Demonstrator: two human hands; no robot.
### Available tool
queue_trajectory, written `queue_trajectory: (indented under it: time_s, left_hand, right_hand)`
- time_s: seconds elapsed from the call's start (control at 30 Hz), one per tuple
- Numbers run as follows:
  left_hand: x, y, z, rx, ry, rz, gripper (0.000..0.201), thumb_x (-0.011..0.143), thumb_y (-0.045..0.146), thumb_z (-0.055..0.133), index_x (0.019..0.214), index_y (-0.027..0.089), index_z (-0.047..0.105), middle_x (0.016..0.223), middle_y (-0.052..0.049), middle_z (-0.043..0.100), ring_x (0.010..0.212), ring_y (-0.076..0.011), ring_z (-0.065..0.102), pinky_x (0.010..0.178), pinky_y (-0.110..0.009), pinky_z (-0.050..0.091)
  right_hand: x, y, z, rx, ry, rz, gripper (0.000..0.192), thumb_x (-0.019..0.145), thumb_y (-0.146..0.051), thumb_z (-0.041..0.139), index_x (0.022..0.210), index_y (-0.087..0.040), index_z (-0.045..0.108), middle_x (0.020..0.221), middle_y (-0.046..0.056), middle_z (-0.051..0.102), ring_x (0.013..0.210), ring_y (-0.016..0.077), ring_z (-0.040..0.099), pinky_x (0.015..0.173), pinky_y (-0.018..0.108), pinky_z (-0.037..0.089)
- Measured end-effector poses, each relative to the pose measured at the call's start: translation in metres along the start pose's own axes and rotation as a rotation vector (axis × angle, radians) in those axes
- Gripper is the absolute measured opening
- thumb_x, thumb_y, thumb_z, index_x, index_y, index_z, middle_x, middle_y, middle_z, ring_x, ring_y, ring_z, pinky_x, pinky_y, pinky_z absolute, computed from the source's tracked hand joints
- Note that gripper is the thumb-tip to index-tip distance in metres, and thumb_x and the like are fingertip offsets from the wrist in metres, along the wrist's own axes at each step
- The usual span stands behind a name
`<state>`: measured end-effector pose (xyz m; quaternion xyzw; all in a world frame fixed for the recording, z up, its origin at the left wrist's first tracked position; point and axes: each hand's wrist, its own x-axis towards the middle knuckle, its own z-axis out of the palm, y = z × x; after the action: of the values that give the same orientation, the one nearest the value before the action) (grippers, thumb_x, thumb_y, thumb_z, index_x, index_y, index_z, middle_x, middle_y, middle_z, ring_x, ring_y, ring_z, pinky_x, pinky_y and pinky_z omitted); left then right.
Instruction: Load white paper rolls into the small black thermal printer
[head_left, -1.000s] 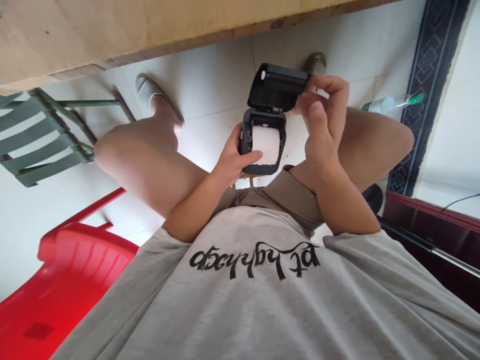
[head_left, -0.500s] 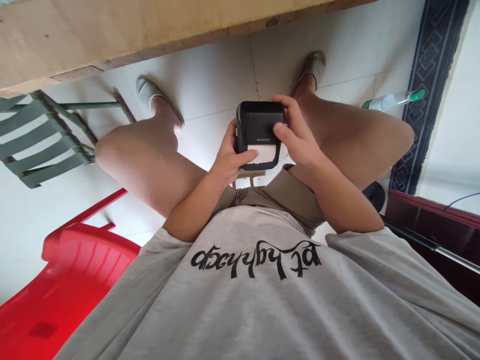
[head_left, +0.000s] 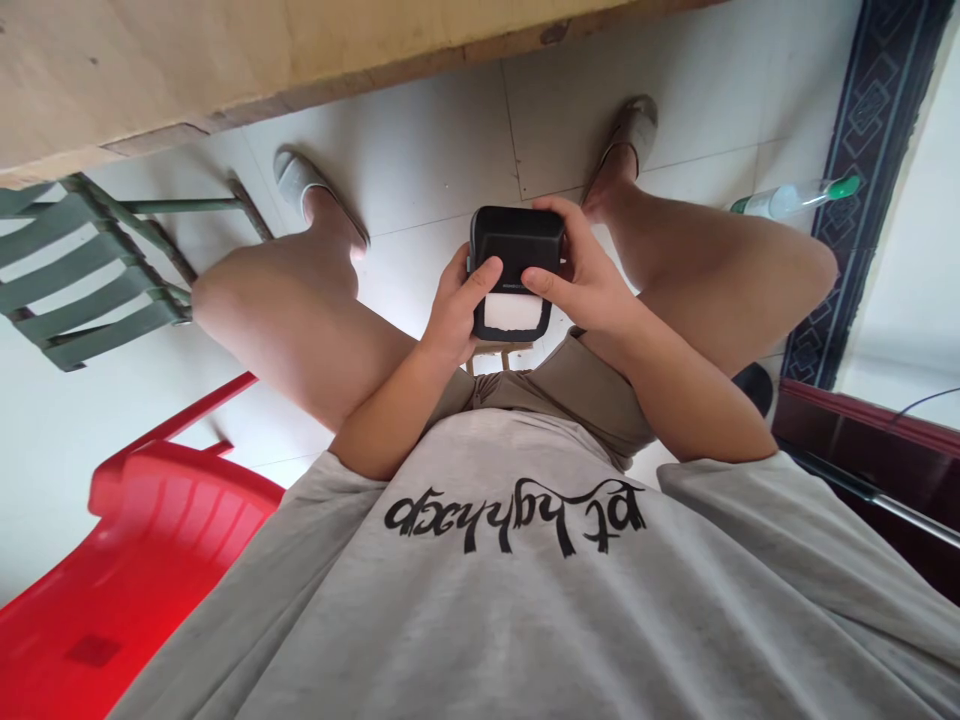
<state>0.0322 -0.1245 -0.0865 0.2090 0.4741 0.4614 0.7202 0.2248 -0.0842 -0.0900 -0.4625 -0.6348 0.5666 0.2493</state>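
Observation:
Between my knees I hold a small black device (head_left: 521, 240), which looks like a portable label printer. It has rounded corners, a raised black cover and a white area (head_left: 516, 312) with a ragged lower edge. My left hand (head_left: 456, 310) grips its left side, thumb on the black cover near the white area. On the opposite side, my right hand (head_left: 596, 275) is wrapped round it, with the thumb lying on the lower part of the cover. Fingers beneath the device are hidden.
A wooden table edge (head_left: 300, 90) crosses the top. At left are a green strapped folding stool (head_left: 82, 265) and a red plastic chair (head_left: 150, 560). A bottle with a green cap (head_left: 795, 200) lies by the dark patterned border (head_left: 862, 130) at right.
My left thumb has moved up from the white area onto the black cover. The right thumb has slid left and slightly down across the cover. Both hands keep their grip.

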Motion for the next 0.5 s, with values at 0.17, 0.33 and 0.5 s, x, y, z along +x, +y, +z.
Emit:
queue_trajectory:
  time_s: [0.17,0.33,0.5]
  left_hand:
    - [0.004,0.003,0.004,-0.071,0.041,-0.036,0.064,0.095,0.085,0.059,0.112,0.024,0.072,0.115,-0.008,0.079,0.142,-0.0365,0.069,0.105,-0.048,0.068]
    - [0.005,0.007,0.003,-0.080,0.025,-0.022,0.063,0.093,0.085,0.063,0.111,0.025,0.072,0.124,-0.007,0.079,0.144,-0.0343,0.068,0.110,-0.045,0.066]
    - [0.006,0.002,-0.004,-0.060,0.027,-0.050,0.067,0.093,0.088,0.062,0.114,0.026,0.072,0.115,-0.008,0.080,0.138,-0.0345,0.072,0.105,-0.046,0.068]
  right_hand:
    - [0.002,0.006,0.001,0.002,0.005,0.029,0.099,0.086,-0.094,0.064,0.156,-0.029,0.036,0.141,0.010,0.064,0.118,0.0180,0.069,0.093,0.032,0.068]
    - [0.002,0.009,0.002,0.041,0.011,0.014,0.097,0.088,-0.096,0.057,0.156,-0.030,0.034,0.144,0.010,0.062,0.121,0.0195,0.068,0.099,0.037,0.068]
    - [0.001,0.012,0.005,-0.004,-0.023,-0.009,0.103,0.087,-0.099,0.055,0.159,-0.029,0.028,0.146,0.012,0.062,0.122,0.0205,0.068,0.105,0.040,0.066]
